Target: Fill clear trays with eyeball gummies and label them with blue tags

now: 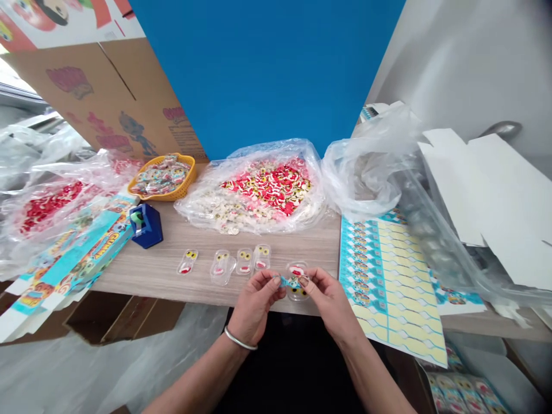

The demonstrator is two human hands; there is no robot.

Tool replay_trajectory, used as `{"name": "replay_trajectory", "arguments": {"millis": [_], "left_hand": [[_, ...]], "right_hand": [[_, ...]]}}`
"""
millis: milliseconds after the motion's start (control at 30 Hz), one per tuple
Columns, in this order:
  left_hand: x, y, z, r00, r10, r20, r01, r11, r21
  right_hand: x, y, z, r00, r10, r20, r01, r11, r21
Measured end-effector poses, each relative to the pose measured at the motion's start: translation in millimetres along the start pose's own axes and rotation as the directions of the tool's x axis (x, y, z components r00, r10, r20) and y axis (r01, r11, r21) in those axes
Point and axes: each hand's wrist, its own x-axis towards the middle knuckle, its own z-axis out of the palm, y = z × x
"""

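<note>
Four small packs [224, 263] lie in a row on the counter [172, 270], behind the hands [293, 299]. A tape dispenser [145, 225] sits to their left, a basket [163, 177] behind it, a sticker sheet [388, 282] to the right, an open bag [259, 190] behind.

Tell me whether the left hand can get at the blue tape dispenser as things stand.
Probably yes: the tape dispenser stands on bare table with nothing between it and the left hand, though that hand and the right hand are pinching a small blue sticker.
</note>
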Motion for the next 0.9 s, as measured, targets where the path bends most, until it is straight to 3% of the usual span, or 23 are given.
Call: {"name": "replay_trajectory", "arguments": {"millis": [233,467,633,767,833,900], "left_hand": [[0,-3,-1.8,0.988,-0.087,0.126,0.097,0.993,-0.070],[4,-9,0.4,0.970,-0.156,0.185,0.189,0.966,-0.179],[3,-11,-6.4,0.984,-0.041,0.172,0.069,0.985,-0.158],[8,-9,-18.9,0.980,0.126,0.155,-0.141,0.986,0.091],[25,8,-33.0,0.971,0.225,0.077,-0.237,0.947,0.215],[52,45,-54.7,0.935,0.342,-0.098,-0.294,0.898,0.328]], "right_hand": [[-5,5,3,0.995,0.043,0.091,-0.057,0.986,0.158],[-9,6,16,0.997,0.022,0.078,-0.031,0.992,0.125],[-5,19,24,1.000,-0.012,-0.024,0.013,1.000,0.026],[9,30,30,0.999,-0.029,0.016,0.031,0.992,-0.124],[15,34,31,0.997,-0.051,0.062,0.065,0.968,-0.244],[18,37,26,0.996,-0.053,0.071,0.073,0.945,-0.318]]}}
